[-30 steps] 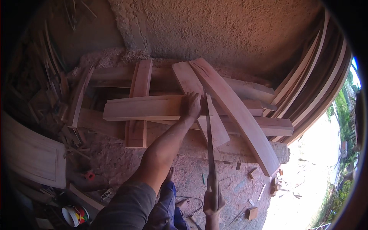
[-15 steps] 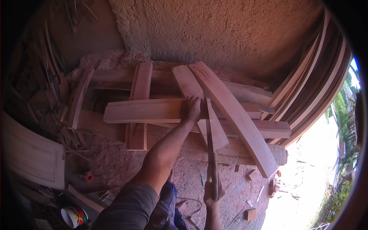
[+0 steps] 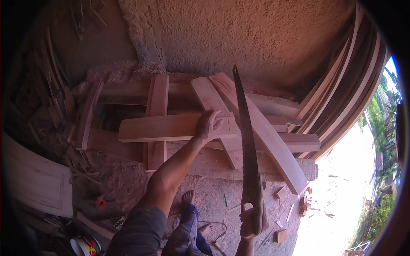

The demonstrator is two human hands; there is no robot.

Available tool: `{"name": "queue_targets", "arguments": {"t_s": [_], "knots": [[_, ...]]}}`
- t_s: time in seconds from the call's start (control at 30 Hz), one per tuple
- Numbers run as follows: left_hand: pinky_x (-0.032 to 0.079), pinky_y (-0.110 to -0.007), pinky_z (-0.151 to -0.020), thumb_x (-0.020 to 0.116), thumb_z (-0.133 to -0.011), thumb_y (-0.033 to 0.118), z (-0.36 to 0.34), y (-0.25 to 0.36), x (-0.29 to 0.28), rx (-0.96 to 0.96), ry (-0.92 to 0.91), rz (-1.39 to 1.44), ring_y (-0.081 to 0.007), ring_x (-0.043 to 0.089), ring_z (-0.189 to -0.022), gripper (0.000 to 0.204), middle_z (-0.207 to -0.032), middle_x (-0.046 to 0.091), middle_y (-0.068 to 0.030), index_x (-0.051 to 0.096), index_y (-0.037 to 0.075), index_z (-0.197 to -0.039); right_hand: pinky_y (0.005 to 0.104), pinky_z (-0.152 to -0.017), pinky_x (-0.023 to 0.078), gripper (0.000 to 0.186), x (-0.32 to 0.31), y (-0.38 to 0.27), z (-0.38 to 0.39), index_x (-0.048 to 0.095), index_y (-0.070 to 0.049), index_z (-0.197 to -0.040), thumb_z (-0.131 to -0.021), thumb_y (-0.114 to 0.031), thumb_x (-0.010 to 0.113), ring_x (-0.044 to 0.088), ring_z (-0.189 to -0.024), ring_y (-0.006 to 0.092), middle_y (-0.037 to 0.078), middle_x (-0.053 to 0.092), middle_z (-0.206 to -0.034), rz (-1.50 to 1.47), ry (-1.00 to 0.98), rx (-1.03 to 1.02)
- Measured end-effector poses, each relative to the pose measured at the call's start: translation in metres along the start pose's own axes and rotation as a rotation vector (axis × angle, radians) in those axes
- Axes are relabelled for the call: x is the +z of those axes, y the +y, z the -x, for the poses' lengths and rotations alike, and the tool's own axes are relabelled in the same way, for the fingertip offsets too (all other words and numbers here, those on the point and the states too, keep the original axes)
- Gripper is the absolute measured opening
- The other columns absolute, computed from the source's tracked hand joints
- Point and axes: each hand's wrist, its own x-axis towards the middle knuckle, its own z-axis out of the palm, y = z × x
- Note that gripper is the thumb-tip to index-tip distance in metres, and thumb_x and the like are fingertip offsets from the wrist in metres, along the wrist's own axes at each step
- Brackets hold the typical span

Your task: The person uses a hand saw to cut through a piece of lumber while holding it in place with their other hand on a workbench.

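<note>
My left hand [image 3: 208, 124] holds down a pale wooden board [image 3: 158, 127] near its right end, fingers curled over it. A line runs across the board close to that end. My right hand [image 3: 248, 224] is closed around the handle of a handsaw [image 3: 247, 141]. The long tapering blade points away from me, its broad side showing and its tip over the far boards. It is apart from the held board, just right of its end. Beneath the held board lie a crosswise board [image 3: 158, 96] and a slanted board [image 3: 209, 91].
A long board [image 3: 273, 145] slants down at the right of the pile, over a thick beam [image 3: 307, 168]. Curved strips [image 3: 341, 85] lean at the right against a rough wall [image 3: 239, 34]. Offcuts [image 3: 280, 236] litter the floor; a white bucket [image 3: 83, 245] stands lower left.
The saw has come away from the board's end and turned from edge-on to broadside, its tip now farther forward. My right hand has shifted right; my left hand's fingers have loosened slightly on the board.
</note>
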Motion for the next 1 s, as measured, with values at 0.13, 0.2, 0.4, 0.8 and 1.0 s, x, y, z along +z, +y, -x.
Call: {"name": "queue_targets", "arguments": {"t_s": [0.13,0.2,0.4,0.8,1.0], "knots": [[0.032,-0.054,-0.118,0.092,-0.065,0.043,0.045,-0.045,-0.113,0.226,-0.341,-0.422,-0.0459,0.037,-0.14,0.104,-0.158,0.036,-0.0222,0.045,0.012,-0.152,0.0341,-0.056,0.053,0.052,-0.043,0.034,0.037,0.065,-0.002,-0.133,-0.081,-0.003,0.064,0.07,-0.066,0.0242,0.015,0.075,-0.114,0.265,-0.13,0.159],[0.03,-0.055,-0.12,0.095,-0.058,0.044,0.054,-0.069,-0.178,0.141,-0.519,-0.61,-0.0445,0.033,-0.144,0.116,-0.159,0.033,-0.0215,0.04,0.014,-0.156,0.0331,-0.056,0.052,0.051,-0.052,0.029,0.049,0.065,-0.001,-0.133,-0.082,-0.003,0.064,0.068,-0.065,0.0219,0.014,0.073,-0.107,0.17,-0.046,0.186],[0.034,-0.053,-0.118,0.096,-0.054,0.04,0.069,-0.104,-0.23,-0.095,-0.457,-0.473,-0.0423,0.036,-0.139,0.114,-0.15,0.041,-0.021,0.044,0.018,-0.153,0.03,-0.053,0.049,0.05,-0.035,0.016,0.045,0.064,0.003,-0.133,-0.083,-0.001,0.063,0.063,-0.061,0.0149,0.009,0.069,-0.086,0.026,-0.013,0.153],[0.037,-0.052,-0.107,0.094,-0.057,0.049,0.055,-0.045,-0.143,-0.124,-0.165,-0.409,-0.0395,0.047,-0.121,0.101,-0.13,0.052,-0.0181,0.055,0.014,-0.143,0.0321,-0.054,0.051,0.051,0.039,-0.002,0.003,0.063,0.005,-0.133,-0.083,-0.008,0.064,0.064,-0.059,0.0188,0.012,0.07,-0.086,0.119,-0.129,-0.179],[0.028,-0.06,-0.116,0.086,-0.062,0.064,0.052,-0.061,-0.132,-0.126,-0.155,-0.496,-0.0444,0.038,-0.14,0.112,-0.149,0.042,-0.0259,0.044,0.015,-0.153,0.0366,-0.056,0.054,0.055,0.065,-0.026,-0.006,0.062,0.007,-0.133,-0.082,-0.014,0.066,0.069,-0.063,0.026,0.022,0.073,-0.108,0.08,-0.192,-0.383]]}}
